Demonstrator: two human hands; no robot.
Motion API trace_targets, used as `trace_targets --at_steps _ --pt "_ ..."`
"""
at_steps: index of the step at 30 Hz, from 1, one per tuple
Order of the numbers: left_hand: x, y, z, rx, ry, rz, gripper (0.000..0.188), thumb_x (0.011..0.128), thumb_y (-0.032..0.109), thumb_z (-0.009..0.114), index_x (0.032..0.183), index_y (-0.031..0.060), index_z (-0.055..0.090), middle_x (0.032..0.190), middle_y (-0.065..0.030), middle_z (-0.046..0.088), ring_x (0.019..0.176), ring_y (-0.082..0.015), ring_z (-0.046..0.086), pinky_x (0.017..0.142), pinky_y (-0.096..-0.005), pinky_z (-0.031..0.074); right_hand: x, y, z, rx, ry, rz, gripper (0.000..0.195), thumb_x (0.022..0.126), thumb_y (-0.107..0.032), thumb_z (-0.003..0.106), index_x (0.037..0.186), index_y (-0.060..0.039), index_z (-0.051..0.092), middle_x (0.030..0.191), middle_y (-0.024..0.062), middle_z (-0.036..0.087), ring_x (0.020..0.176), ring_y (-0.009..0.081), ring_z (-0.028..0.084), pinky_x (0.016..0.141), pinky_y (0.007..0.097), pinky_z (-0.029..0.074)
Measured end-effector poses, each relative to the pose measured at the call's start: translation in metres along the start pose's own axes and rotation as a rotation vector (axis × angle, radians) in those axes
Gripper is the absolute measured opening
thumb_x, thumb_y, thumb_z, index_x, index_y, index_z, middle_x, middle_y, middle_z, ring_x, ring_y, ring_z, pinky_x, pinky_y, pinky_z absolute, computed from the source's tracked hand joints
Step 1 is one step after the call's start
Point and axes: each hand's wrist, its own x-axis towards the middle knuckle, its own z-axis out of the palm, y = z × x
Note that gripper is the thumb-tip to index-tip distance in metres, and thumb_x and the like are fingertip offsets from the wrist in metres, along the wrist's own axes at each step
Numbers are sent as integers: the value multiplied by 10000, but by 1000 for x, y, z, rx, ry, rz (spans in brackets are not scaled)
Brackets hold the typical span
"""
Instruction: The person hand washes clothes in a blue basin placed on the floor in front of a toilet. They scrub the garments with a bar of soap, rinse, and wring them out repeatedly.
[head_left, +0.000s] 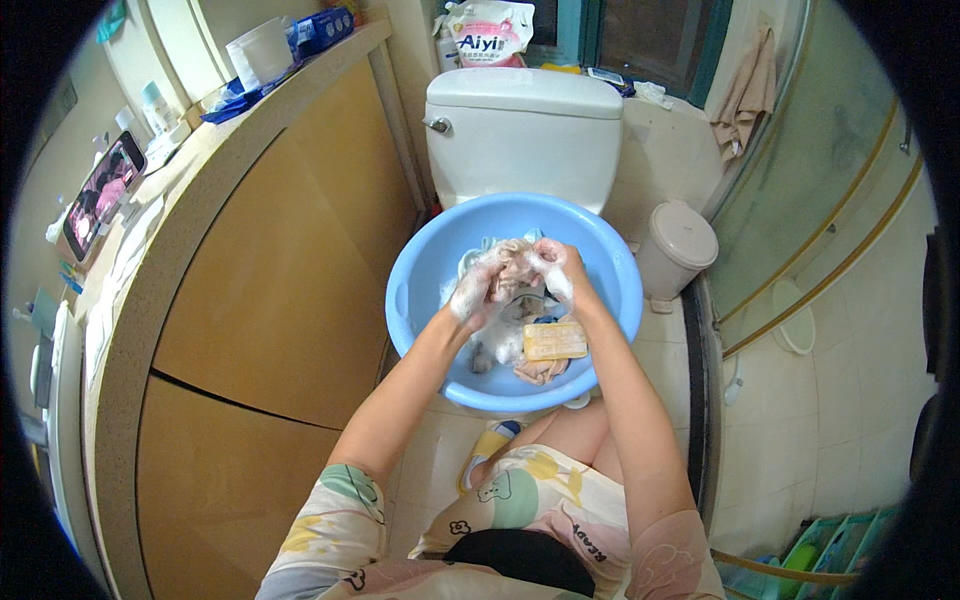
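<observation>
A blue plastic basin (420, 247) stands before me in front of the toilet. Over it, both my hands grip a wet, sudsy beige cloth (514, 262). My left hand (476, 289), coated in foam, closes on the cloth's left side. On its right side is my right hand (559, 266), foam on the wrist and fingers curled in. A yellow bar of laundry soap (555, 341) rests on wet fabric in the basin, near my right forearm. Below the bar lies a peach cloth (541, 370). White suds (504, 341) and other soaked clothes partly hide beneath my hands.
Behind the basin rises a white toilet tank (525, 142), with a detergent pouch (491, 34) above it. A lidded white bin (679, 244) stands right, beside a glass shower door (802, 165). Along the left runs a counter (191, 161) holding a propped phone (105, 195).
</observation>
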Motion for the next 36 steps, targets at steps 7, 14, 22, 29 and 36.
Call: trace_targets --at_steps 7,14,22,29,36 --pt "3 -1 -10 -331 78 -21 195 871 169 406 974 31 498 777 -44 559 592 -84 517 373 -166 351 -4 -12 -1 275 83 125 172 843 -195 524 842 -38 595 730 6 563 629 73 508 523 182 407" --pt "-5 5 3 -359 -29 -84 303 877 309 431 1013 44 489 797 -69 552 543 -108 499 335 -166 332 -7 -10 -5 708 -86 166 195 884 -211 452 877 -36 537 724 12 528 553 78 458 442 189 352" --pt "1 1 -12 8 -191 -209 278 876 310 448 1004 71 512 712 7 510 507 -46 408 387 -151 285 -9 -16 0 549 -105 134 248 902 -224 377 834 -38 527 656 12 496 484 48 397 362 178 273" --pt "-3 -4 6 79 114 -55 215 890 313 429 847 128 529 616 61 432 474 -30 349 397 -173 248 -13 -23 15 250 67 142 129 869 -209 438 908 -87 454 839 84 535 677 161 506 593 276 427" --pt "9 -11 -33 -178 71 -73 361 877 444 388 806 121 534 532 51 437 384 -38 332 324 -166 209 -24 -17 32 -483 -78 -351 262 803 -210 583 970 -58 450 882 139 532 852 229 535 736 326 425"
